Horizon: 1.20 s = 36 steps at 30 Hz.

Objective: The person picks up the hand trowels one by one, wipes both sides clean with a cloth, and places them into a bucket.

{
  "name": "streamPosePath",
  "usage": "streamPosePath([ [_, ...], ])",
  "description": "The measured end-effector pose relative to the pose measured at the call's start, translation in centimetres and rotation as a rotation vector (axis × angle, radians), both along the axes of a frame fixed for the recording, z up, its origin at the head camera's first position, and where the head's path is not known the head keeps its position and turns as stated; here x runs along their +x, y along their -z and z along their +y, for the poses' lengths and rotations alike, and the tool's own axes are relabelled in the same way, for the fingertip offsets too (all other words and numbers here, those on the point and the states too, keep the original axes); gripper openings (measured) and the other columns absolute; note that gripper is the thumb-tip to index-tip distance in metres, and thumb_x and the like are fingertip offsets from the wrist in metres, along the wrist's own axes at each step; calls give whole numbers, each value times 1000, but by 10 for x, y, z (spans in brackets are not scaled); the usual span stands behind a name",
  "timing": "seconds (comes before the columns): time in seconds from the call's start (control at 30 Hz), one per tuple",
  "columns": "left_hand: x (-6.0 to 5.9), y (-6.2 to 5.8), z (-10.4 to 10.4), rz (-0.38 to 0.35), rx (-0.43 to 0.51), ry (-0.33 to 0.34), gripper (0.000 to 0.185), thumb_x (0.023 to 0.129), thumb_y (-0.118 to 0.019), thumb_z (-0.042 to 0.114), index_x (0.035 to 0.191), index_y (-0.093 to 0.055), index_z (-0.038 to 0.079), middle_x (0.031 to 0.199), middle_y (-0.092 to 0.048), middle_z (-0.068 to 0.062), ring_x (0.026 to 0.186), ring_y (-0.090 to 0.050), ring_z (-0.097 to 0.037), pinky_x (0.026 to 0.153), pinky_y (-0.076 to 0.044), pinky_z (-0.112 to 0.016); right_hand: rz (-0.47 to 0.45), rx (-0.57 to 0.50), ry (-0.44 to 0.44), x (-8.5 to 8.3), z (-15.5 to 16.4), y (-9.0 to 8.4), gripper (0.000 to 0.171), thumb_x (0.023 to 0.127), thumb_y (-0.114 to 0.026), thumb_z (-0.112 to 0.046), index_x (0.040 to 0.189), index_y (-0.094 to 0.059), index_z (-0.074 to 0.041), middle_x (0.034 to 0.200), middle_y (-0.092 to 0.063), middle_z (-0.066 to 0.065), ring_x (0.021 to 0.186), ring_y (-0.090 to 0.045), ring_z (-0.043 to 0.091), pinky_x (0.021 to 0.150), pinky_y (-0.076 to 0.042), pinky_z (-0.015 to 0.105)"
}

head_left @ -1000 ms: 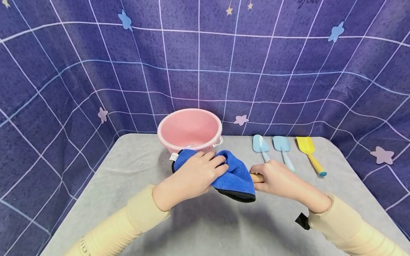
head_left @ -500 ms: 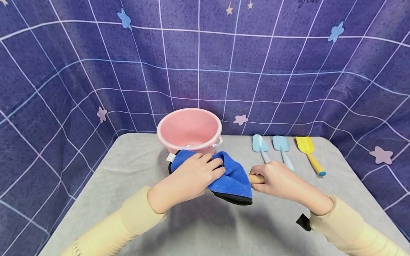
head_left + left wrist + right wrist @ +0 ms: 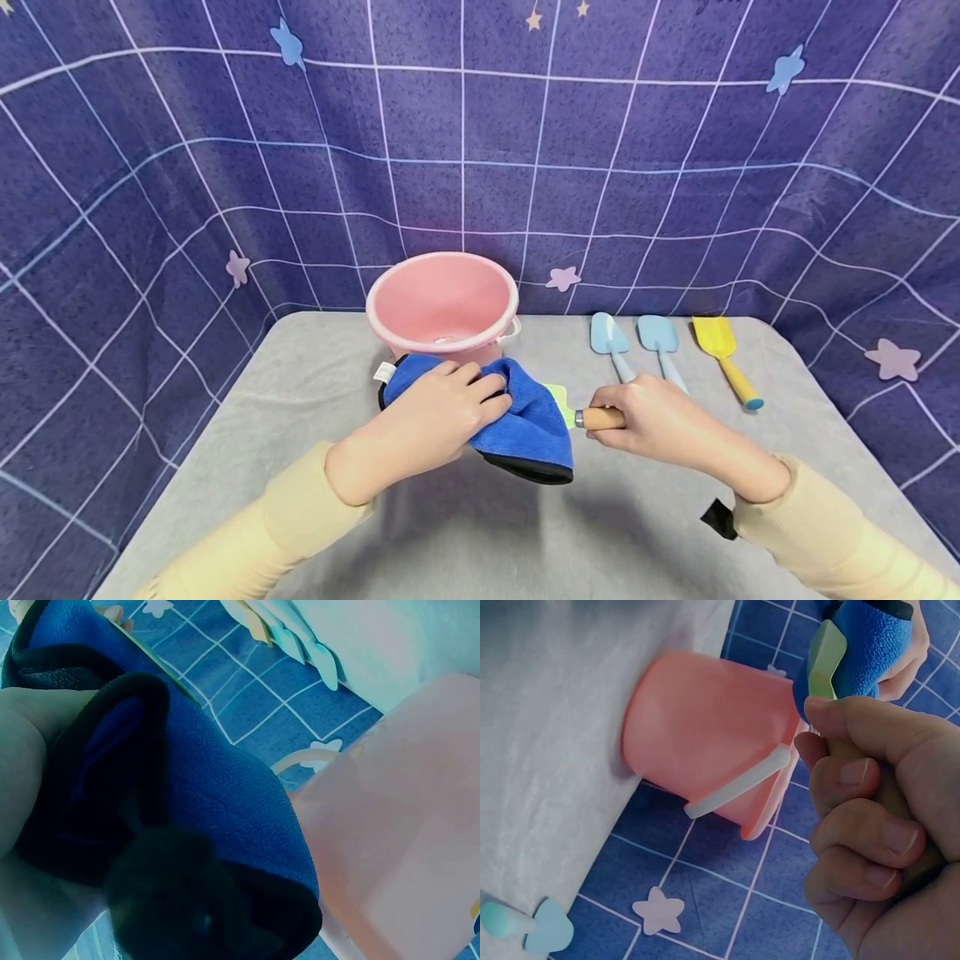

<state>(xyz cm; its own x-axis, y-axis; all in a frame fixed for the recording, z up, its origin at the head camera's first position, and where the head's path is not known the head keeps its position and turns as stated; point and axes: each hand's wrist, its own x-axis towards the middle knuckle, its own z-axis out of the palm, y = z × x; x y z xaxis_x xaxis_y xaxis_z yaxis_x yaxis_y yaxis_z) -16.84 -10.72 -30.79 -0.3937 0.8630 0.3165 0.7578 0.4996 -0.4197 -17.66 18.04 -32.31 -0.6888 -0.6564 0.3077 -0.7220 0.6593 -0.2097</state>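
Blue cloth (image 3: 517, 412) bunched in L hand (image 3: 435, 412), fingers curled round it, wrapped over green trowel blade (image 3: 561, 404) to rub it | R hand (image 3: 656, 417) fisted on wooden handle (image 3: 600, 418), steadying tool above table (image 3: 300, 392) | pink bucket (image 3: 442, 304) just behind.

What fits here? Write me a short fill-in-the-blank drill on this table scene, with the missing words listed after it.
1. The left hand grips a ____ cloth.
2. The right hand holds a tool by its ____ handle.
3. Behind the cloth stands a ____ bucket.
4. The yellow shovel lies ____ of the two light blue shovels.

Missing words: blue; wooden; pink; right
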Motion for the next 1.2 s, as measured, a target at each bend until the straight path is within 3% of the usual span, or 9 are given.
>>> streamPosePath([
  [0.47,2,5,-19,-14,-10,-15,49,63,-76,15,111,-63,16,108,-61,-1,91,-54,-22,81,-46,-35,-41,17,-2,1,5,2,14,75,-74,-18,73,-62,-24,58,-40,-20,51,-32,-4,45,-34,15],
  [0.97,8,10,-48,-58,25,-38,51,63,-75,10,113,-61,12,111,-60,-4,94,-55,-25,80,-47,-36,-91,38,-47,-11,10,7,12,75,-75,-22,75,-63,-25,58,-36,-21,51,-30,-5,46,-33,16],
  [1.2,13,13,-61,-76,43,-62,53,64,-75,9,115,-62,11,114,-60,-6,100,-56,-26,85,-47,-39,-91,26,-67,-16,12,8,11,75,-75,-21,77,-64,-25,59,-38,-22,51,-30,-6,47,-34,15],
])
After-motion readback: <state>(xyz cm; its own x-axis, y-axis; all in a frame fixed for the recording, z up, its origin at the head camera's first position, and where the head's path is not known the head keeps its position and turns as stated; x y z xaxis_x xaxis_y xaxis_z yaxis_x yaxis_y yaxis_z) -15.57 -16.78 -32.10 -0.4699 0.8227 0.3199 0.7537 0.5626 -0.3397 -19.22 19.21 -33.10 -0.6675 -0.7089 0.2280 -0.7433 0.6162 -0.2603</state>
